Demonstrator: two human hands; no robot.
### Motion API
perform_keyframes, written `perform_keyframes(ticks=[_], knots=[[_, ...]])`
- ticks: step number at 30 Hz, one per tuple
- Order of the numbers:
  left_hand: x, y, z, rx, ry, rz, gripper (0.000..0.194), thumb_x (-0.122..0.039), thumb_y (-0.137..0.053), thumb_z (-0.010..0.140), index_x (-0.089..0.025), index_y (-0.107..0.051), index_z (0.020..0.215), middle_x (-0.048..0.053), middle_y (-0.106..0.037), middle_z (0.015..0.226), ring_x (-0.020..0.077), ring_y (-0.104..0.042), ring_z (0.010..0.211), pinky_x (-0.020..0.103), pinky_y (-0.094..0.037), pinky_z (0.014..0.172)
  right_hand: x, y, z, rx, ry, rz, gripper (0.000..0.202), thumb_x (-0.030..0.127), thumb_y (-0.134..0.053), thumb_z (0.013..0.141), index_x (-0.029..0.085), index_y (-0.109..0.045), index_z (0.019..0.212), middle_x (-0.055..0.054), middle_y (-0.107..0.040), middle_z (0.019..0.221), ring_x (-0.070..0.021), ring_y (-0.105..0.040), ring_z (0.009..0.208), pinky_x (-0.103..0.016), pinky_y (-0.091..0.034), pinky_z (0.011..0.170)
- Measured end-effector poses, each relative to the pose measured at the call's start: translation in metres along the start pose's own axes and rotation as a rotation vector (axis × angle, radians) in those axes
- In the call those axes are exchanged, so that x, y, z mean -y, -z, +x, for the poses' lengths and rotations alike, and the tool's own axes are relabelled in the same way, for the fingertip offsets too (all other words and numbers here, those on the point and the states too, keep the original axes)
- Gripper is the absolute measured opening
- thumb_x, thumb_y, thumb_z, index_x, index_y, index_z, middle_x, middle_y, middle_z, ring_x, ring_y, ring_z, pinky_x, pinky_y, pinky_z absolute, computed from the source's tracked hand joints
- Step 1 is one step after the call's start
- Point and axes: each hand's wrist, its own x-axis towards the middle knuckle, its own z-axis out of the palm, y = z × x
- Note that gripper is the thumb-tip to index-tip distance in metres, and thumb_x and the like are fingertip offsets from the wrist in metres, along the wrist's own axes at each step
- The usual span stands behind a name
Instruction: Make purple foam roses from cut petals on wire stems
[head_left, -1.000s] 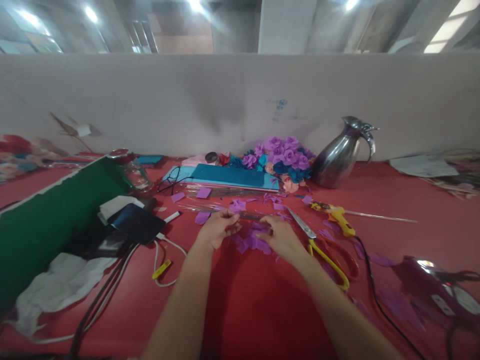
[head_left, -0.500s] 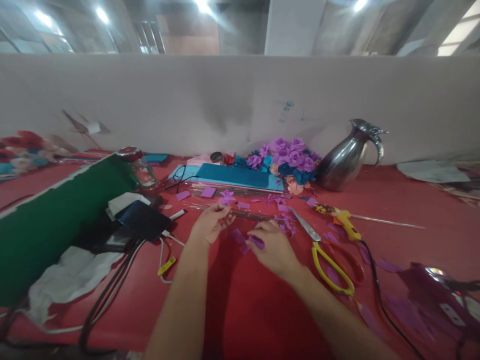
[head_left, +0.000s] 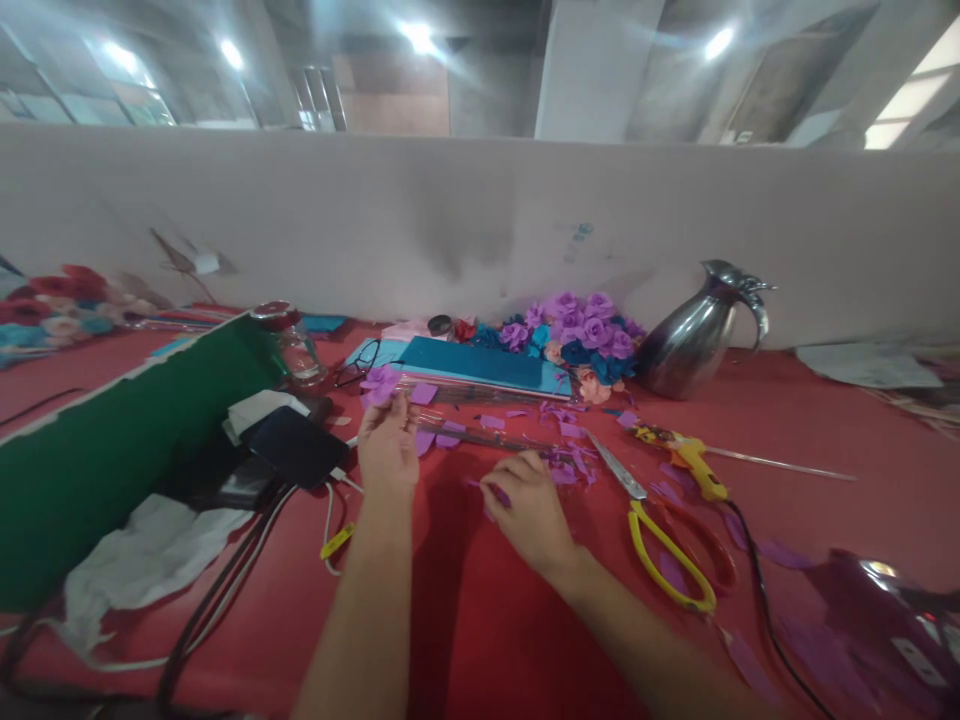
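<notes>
My left hand [head_left: 388, 440] is raised over the red table with its fingers closed in a pinch. A purple paper flower [head_left: 381, 384] sits just above the fingertips, and its lower part is hidden by them. To the right, my right hand [head_left: 529, 505] is bent close to the tabletop. Its thumb and fingers are closed on a small purple paper piece [head_left: 500, 494], mostly covered by the hand. Purple paper scraps [head_left: 450, 434] and thin stems [head_left: 502, 438] lie beyond the hands.
Scissors [head_left: 637, 510] and a yellow glue gun [head_left: 697, 465] with its cord lie at right. Behind them stands a metal jug [head_left: 690, 340]. Finished paper flowers [head_left: 592, 330] and blue paper sheets [head_left: 472, 362] are at the back. A phone [head_left: 295, 447], cables and a green board [head_left: 150, 450] occupy the left.
My left hand has moved left, carrying the purple flower with it. My right hand stays low over the table, fingers still closed on purple paper. The view has tilted slightly upward.
</notes>
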Motion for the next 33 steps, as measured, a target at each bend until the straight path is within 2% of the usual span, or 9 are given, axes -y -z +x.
perform_keyframes(ticks=[4, 10, 13, 16, 20, 23, 26, 30, 33], knots=[[-0.010, 0.010, 0.007, -0.103, -0.198, -0.065, 0.026, -0.011, -0.078, 0.057, -0.017, -0.055, 0.066, -0.005, -0.062, 0.067, 0.0072, -0.058, 0.063, 0.021, -0.045, 0.064, -0.007, 0.015, -0.002, -0.151, 0.018, 0.022, 0.012, 0.018, -0.059, 0.085, 0.021, -0.071, 0.082, -0.004, -0.067, 0.084, -0.0193, -0.053, 0.086, -0.032, -0.041, 0.082], [-0.012, 0.019, 0.013, -0.223, -0.275, -0.023, 0.030, -0.017, -0.077, 0.061, -0.018, -0.049, 0.069, -0.005, -0.060, 0.070, 0.0060, -0.056, 0.063, 0.021, -0.044, 0.064, -0.016, 0.028, -0.003, 0.178, -0.084, -0.195, 0.016, 0.021, -0.060, 0.083, 0.024, -0.072, 0.073, -0.004, -0.069, 0.080, -0.0231, -0.053, 0.088, -0.037, -0.038, 0.082], [-0.008, 0.018, 0.012, -0.217, -0.278, 0.004, 0.031, -0.021, -0.079, 0.061, -0.017, -0.049, 0.069, -0.005, -0.059, 0.068, 0.0064, -0.056, 0.062, 0.021, -0.044, 0.063, -0.012, 0.025, 0.014, 0.229, -0.111, -0.176, 0.021, 0.022, -0.055, 0.086, 0.024, -0.073, 0.077, -0.004, -0.069, 0.081, -0.0211, -0.054, 0.087, -0.034, -0.038, 0.082], [-0.006, 0.018, 0.010, -0.239, -0.289, 0.026, 0.030, -0.022, -0.078, 0.062, -0.017, -0.050, 0.070, -0.005, -0.058, 0.068, 0.0064, -0.055, 0.061, 0.021, -0.044, 0.062, -0.005, 0.016, 0.040, 0.277, -0.092, -0.142, 0.022, 0.019, -0.054, 0.085, 0.023, -0.073, 0.075, -0.003, -0.070, 0.083, -0.0197, -0.054, 0.088, -0.032, -0.037, 0.083], [-0.011, 0.022, 0.012, -0.360, -0.377, 0.091, 0.025, -0.022, -0.076, 0.065, -0.018, -0.052, 0.071, -0.006, -0.056, 0.067, 0.0058, -0.052, 0.059, 0.020, -0.041, 0.060, 0.006, -0.008, 0.067, 0.353, -0.066, -0.120, 0.019, 0.020, -0.056, 0.083, 0.024, -0.075, 0.081, -0.003, -0.071, 0.087, -0.0201, -0.053, 0.091, -0.033, -0.035, 0.086], [-0.015, 0.029, 0.015, -0.460, -0.476, 0.154, 0.020, -0.021, -0.072, 0.067, -0.018, -0.053, 0.072, -0.006, -0.056, 0.068, 0.0071, -0.053, 0.062, 0.020, -0.041, 0.061, 0.019, -0.028, 0.074, 0.365, -0.017, -0.134, 0.020, 0.022, -0.060, 0.081, 0.026, -0.072, 0.096, -0.003, -0.070, 0.095, -0.0221, -0.052, 0.096, -0.035, -0.036, 0.086], [-0.017, 0.032, 0.017, -0.493, -0.497, 0.198, 0.018, -0.023, -0.070, 0.069, -0.018, -0.053, 0.075, -0.005, -0.055, 0.067, 0.0083, -0.053, 0.062, 0.022, -0.041, 0.061, 0.031, -0.044, 0.074, 0.341, 0.060, -0.187, 0.026, 0.029, -0.065, 0.080, 0.025, -0.068, 0.106, -0.005, -0.067, 0.106, -0.0253, -0.049, 0.104, -0.038, -0.036, 0.087], [-0.018, 0.029, 0.015, -0.509, -0.457, 0.133, 0.018, -0.019, -0.070, 0.068, -0.018, -0.053, 0.073, -0.005, -0.057, 0.068, 0.0091, -0.056, 0.066, 0.022, -0.043, 0.065, 0.035, -0.056, 0.076, 0.336, 0.119, -0.204, 0.016, 0.028, -0.058, 0.086, 0.023, -0.069, 0.095, -0.006, -0.069, 0.100, -0.0244, -0.050, 0.100, -0.039, -0.035, 0.085], [-0.019, 0.024, 0.012, -0.509, -0.415, 0.087, 0.017, -0.015, -0.070, 0.068, -0.018, -0.054, 0.072, -0.005, -0.057, 0.068, 0.0084, -0.056, 0.067, 0.022, -0.043, 0.067, 0.030, -0.059, 0.079, 0.355, 0.087, -0.182, 0.019, 0.025, -0.052, 0.089, 0.023, -0.070, 0.084, -0.005, -0.071, 0.091, -0.0220, -0.052, 0.095, -0.036, -0.035, 0.082]])
